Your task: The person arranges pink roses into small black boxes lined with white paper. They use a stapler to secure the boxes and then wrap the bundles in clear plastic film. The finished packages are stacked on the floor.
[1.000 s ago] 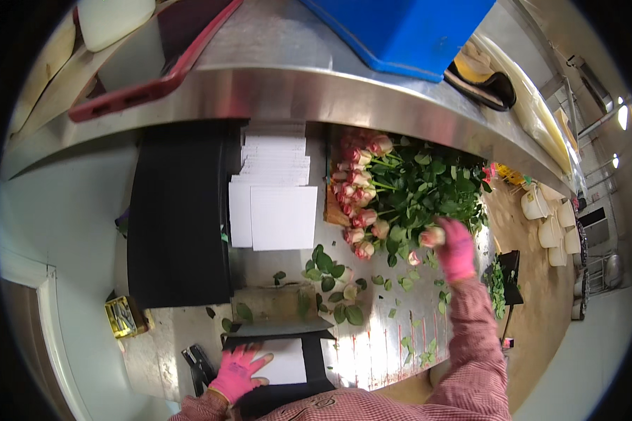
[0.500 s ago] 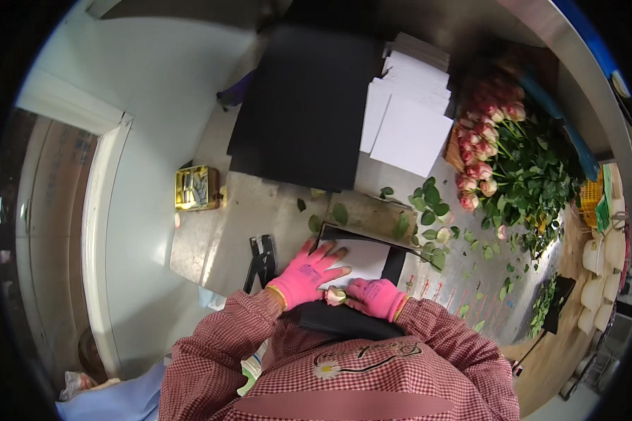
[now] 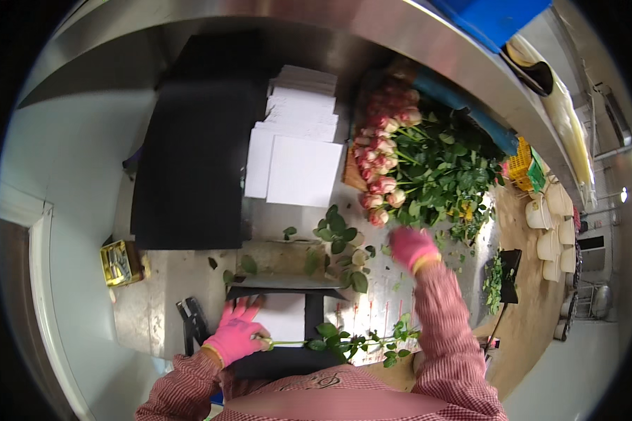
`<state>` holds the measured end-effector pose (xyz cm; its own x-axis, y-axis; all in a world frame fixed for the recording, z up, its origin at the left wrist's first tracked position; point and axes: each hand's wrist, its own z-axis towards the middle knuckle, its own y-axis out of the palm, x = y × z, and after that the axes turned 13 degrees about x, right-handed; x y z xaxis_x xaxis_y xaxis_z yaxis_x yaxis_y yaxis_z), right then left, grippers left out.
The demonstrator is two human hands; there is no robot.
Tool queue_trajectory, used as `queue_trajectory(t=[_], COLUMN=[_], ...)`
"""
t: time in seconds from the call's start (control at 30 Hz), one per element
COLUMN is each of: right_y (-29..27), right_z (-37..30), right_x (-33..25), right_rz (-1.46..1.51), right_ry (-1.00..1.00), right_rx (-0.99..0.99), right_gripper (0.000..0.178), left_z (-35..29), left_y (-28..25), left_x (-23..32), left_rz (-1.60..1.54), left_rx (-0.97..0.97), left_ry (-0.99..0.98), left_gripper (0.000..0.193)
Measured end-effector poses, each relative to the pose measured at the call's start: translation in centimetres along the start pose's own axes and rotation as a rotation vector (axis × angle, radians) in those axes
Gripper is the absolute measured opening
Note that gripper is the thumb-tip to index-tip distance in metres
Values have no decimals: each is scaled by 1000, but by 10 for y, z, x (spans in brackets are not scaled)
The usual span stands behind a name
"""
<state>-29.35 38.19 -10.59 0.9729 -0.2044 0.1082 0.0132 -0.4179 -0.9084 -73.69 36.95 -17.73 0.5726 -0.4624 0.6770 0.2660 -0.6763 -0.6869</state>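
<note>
My left hand (image 3: 237, 338), in a pink glove, lies at the left part of a white card (image 3: 285, 317) on black sheet material (image 3: 281, 363), its fingers stretched out and spread. Beside its thumb begins a leafy green rose stem (image 3: 358, 342), which runs to the right across the black sheet; the flower head cannot be made out. My right hand (image 3: 411, 248), also pink-gloved, is raised over the table, just below the pile of pink-and-white roses (image 3: 382, 186). Motion blurs its fingers.
Large black sheets (image 3: 189, 161) and stacked white cards (image 3: 305, 170) lie at the back. A black stapler-like tool (image 3: 192, 324) and a yellow tin (image 3: 121, 264) are at left. Loose leaves (image 3: 336, 230) litter the metal table. White tubs (image 3: 538, 212) stand far right, below a metal shelf edge (image 3: 372, 28).
My right hand has left the card and moved right and away toward the roses. My left hand stays on the card. The leafy stem now shows; my view has shifted right.
</note>
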Motion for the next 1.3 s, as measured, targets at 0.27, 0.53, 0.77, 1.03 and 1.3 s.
queue_trajectory(t=[0.27,0.53,0.77,1.03,1.3], right_y=[71,49,-29,-12,66], right_z=[102,107,114,87,73], right_x=[127,108,92,109,120], right_rz=[-300,-312,-142,-209,-340], right_ry=[111,-22,62,78,-238], right_rx=[588,544,934,818,617], right_gripper=[35,38,42,51,20], left_z=[2,8,12,8,1], left_y=[2,1,-4,1,5], left_x=[-5,-2,3,1,-2], left_rz=[39,8,9,59,158], left_rx=[-54,-55,-182,-72,-22], left_ry=[-3,21,-113,-35,27], left_gripper=[34,31,33,32,34])
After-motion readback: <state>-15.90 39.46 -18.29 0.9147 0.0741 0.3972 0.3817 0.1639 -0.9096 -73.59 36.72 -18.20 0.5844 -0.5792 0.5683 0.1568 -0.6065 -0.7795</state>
